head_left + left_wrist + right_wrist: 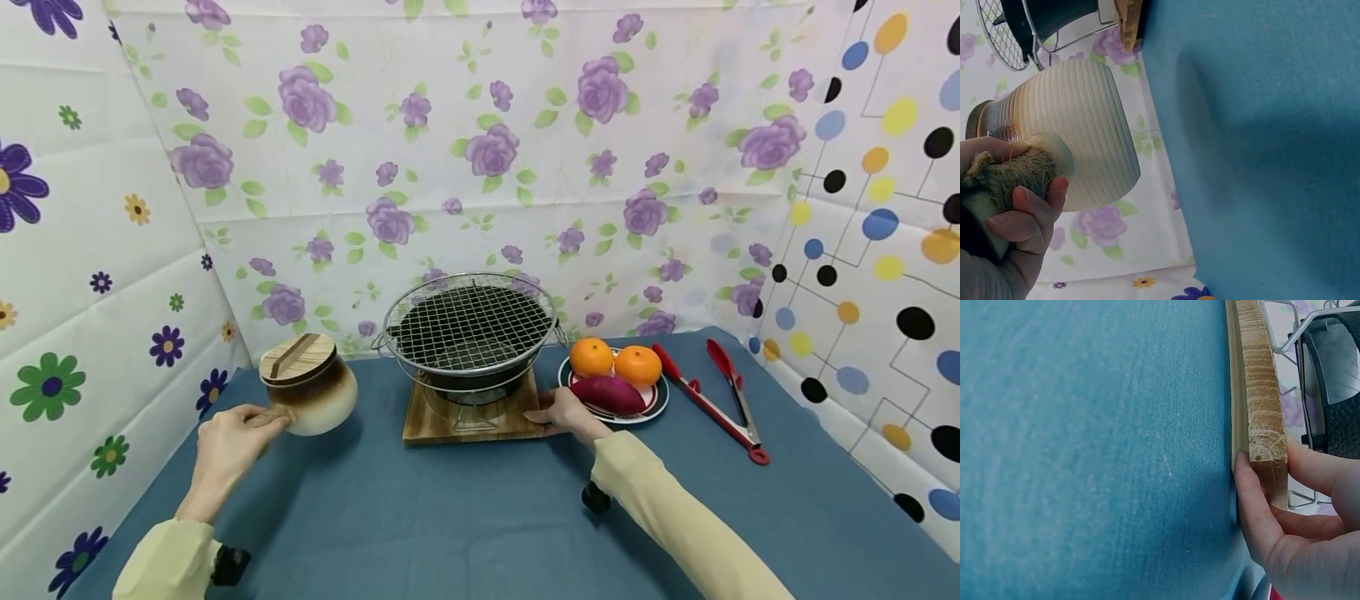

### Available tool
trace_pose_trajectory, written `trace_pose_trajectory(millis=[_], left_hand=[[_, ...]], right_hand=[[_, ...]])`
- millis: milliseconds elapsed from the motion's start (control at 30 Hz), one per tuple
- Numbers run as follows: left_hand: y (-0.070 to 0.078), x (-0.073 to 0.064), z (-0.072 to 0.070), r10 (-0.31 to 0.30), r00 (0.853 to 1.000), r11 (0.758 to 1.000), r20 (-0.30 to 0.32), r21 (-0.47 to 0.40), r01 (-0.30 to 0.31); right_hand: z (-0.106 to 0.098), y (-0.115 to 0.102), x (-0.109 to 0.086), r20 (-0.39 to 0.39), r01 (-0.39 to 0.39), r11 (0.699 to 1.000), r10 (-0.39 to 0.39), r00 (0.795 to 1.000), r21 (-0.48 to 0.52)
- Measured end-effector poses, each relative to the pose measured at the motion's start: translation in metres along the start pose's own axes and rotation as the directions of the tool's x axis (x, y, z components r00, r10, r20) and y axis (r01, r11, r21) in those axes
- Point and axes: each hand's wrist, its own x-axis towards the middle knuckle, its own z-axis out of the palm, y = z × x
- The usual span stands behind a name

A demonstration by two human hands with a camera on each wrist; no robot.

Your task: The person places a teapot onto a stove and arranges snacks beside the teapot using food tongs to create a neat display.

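Observation:
My left hand [225, 446] holds a ceramic saucepan [326, 408] by its side handle. In the left wrist view, fingers and thumb wrap the handle's twine binding [1025, 175], and the ribbed, cream pan body [1085, 125] hangs above the cloth with its shadow below. A wooden lid [300, 358] sits on the pan. My right hand [573, 417] pinches the front right corner of a wooden board [431, 421]. The right wrist view shows the thumb on top of the board's edge [1263, 381] and a finger underneath. On the board stands a black tabletop grill with a round wire mesh [472, 329].
Right of the board, a plate [652, 415] carries two oranges [591, 357] and a purple sweet potato [609, 395]. Red-tipped tongs [716, 412] lie spread beyond it. A blue cloth [450, 517] covers the table, with patterned sheets hanging behind and at both sides.

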Motion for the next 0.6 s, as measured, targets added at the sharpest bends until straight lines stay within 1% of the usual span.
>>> trace_pose_trajectory(millis=[67,267,400,600], left_hand=[[0.001,0.001,-0.003,0.006,1.000,1.000,0.010,0.001,-0.006],[0.005,0.007,-0.011,0.013,0.999,1.000,0.034,0.004,-0.013],[0.009,0.012,-0.020,0.033,0.999,0.999,0.039,0.029,-0.034],[0.017,0.019,-0.033,0.040,0.998,0.998,0.050,0.038,-0.042]], right_hand=[[0.000,0.000,0.000,-0.002,0.004,1.000,-0.004,1.000,-0.011],[-0.001,-0.001,-0.002,0.005,0.000,1.000,0.000,1.000,0.009],[-0.002,-0.002,-0.003,0.004,-0.002,1.000,0.002,1.000,0.015],[-0.002,-0.002,-0.004,0.001,0.001,1.000,-0.001,1.000,-0.002]])
